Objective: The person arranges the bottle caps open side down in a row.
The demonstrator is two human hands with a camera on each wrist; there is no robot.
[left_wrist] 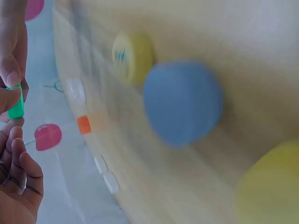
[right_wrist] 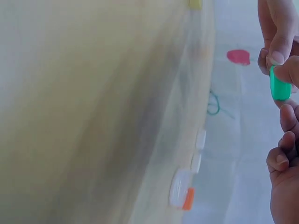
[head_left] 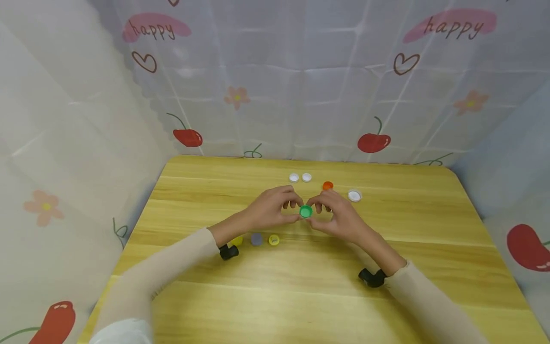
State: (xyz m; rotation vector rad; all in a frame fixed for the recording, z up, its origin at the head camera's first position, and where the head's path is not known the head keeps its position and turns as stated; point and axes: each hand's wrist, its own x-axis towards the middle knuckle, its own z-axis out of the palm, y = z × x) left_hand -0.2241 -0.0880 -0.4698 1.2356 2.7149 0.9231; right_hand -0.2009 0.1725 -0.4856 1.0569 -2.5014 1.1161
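Beige sleeves nearest us, lying over the wooden table. From the left: a yellow cap partly hidden by the forearm, a blue cap, then a second yellow cap bearing marks too small to read. Now the left hand, pinching a green cap off the table, two white caps beyond. The right hand pinches its opposite edge: neither hand nearer, and the round cap shows no long axis. Beyond that, an orange cap and another white cap. Curtain behind: "happy", twice; no brand visible.
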